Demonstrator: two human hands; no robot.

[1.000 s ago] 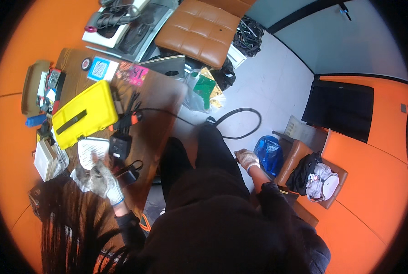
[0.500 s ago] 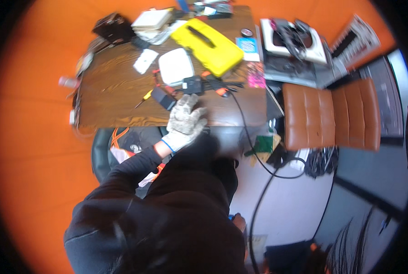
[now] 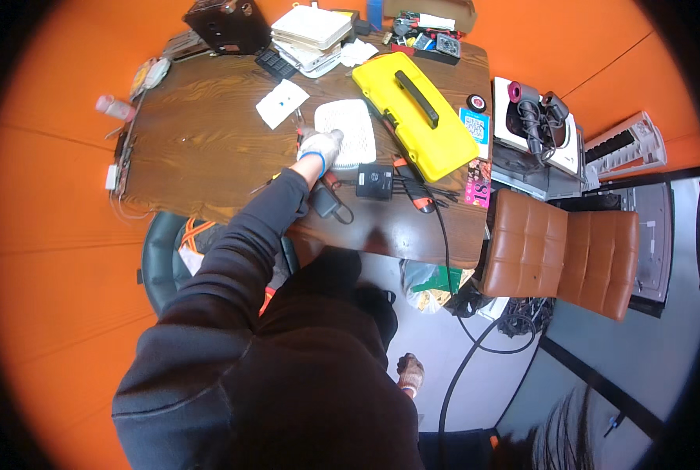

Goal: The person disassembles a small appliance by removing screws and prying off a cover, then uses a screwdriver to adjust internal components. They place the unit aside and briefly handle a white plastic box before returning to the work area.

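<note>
My left hand (image 3: pixel 320 147), in a pale work glove, is curled low over the table at the left edge of a white ridged plastic device (image 3: pixel 348 129). Beneath and beside it show parts of a red-handled hand tool (image 3: pixel 331 181); what the fingers grip is hidden. Close to my left wrist lies a dark grey adapter block (image 3: pixel 324 201) with a short cable. A flat black box (image 3: pixel 374 181) rests right of that, beside an orange-and-black tool (image 3: pixel 422 201). Down by my side hangs my right hand (image 3: pixel 409 373), gloved, fingers curled in with nothing visible in them.
A yellow tool case (image 3: pixel 417 117) lies on the wooden table (image 3: pixel 201 133), with a white card (image 3: pixel 282 103) farther left. Stacked white devices (image 3: pixel 311 35) stand at the back. A brown chair (image 3: pixel 526 243) is at the right; a black cable (image 3: pixel 446 258) runs to the floor.
My left hand has moved away from me, from the table's near edge to the white device's left side, and its fingers have curled. The view has shifted, and my right hand now shows more fully.
</note>
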